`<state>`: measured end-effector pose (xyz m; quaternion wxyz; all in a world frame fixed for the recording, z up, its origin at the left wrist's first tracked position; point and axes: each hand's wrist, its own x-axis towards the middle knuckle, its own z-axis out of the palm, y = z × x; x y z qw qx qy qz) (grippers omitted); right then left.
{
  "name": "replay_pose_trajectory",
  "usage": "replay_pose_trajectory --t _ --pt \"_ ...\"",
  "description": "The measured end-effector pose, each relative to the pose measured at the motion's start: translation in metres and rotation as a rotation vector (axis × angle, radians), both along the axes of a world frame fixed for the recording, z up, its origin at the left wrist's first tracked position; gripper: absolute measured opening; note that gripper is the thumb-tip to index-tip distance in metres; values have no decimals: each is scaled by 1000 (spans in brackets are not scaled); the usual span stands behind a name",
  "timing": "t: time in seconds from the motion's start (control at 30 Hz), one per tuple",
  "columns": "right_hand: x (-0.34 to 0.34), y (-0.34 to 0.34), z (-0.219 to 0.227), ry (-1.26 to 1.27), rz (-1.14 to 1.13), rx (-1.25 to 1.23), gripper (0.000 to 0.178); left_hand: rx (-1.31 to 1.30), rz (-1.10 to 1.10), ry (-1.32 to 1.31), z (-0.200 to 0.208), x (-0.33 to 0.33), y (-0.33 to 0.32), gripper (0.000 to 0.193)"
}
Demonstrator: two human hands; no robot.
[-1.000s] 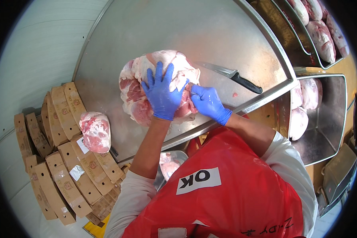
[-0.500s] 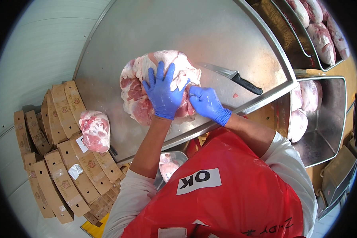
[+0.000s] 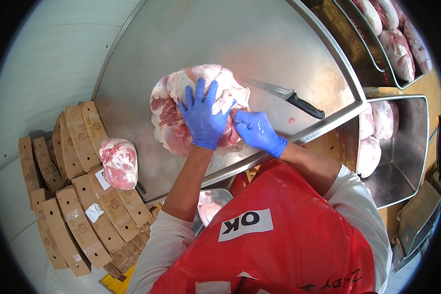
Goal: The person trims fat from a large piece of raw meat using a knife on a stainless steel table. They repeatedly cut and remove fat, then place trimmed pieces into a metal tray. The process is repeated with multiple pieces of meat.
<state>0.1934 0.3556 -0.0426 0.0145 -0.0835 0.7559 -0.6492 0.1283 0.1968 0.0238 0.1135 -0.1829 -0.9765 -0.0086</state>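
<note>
A large cut of raw pork (image 3: pixel 201 110), pale fat over red muscle, lies on the stainless steel table (image 3: pixel 259 44). Spread flat on top of it is my left hand (image 3: pixel 204 120) in a blue glove, fingers apart, pressing on the meat. My right hand (image 3: pixel 257 131), gloved the same, is curled into a fist at the cut's right edge and grips the meat there; its fingertips are hidden. To the right of the meat, a knife (image 3: pixel 288 98) with a black handle rests on the steel, its blade towards the pork, touched by neither hand.
A smaller piece of meat (image 3: pixel 119 164) sits at the table's left edge, beside stacked flat cardboard boxes (image 3: pixel 78 206). Steel bins (image 3: pixel 402 147) holding meat stand at the right. Another tub (image 3: pixel 224 195) with meat is below the table's near edge. A small red scrap (image 3: pixel 292 120) lies near the knife.
Both hands keep their places and shapes on the pork. The whole view has shifted very slightly; nothing has been taken up or let go.
</note>
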Motion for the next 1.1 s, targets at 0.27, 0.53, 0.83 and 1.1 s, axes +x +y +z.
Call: replay_pose_trajectory --t 0.27,0.53,0.83,1.1 --pt "18 -3 31 208 167 -7 8 -16 27 -23 1 -3 2 61" --pt "29 19 21 135 27 -180 13 -44 144 -17 -8 -10 9 58" --pt "0 43 -15 -613 -150 -295 22 21 93 22 -8 -10 7 49" --pt "-14 53 -5 93 -570 369 29 61 76 32 -5 -7 7 49"
